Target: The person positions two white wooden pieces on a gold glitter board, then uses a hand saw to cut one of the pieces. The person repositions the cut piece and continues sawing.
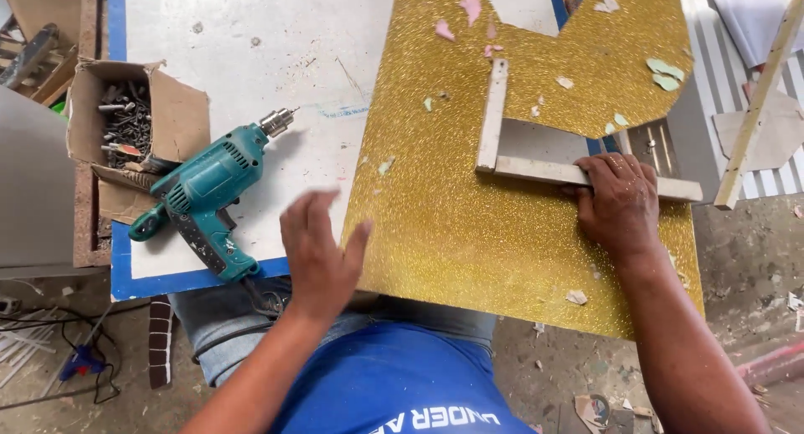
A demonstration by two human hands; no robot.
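Observation:
A large gold glitter cut-out panel lies across the white board and overhangs its near edge. My right hand presses down on a thin wooden strip laid across the panel, which meets a second upright strip at a corner. My left hand hovers open with fingers spread at the panel's left edge, holding nothing. A teal electric drill lies on the white board just left of that hand, chuck pointing up and right.
A torn cardboard box of screws and bolts sits left of the drill. A long wooden stick leans at the right over striped sheeting. Cables and debris lie on the concrete floor. The board has a blue border.

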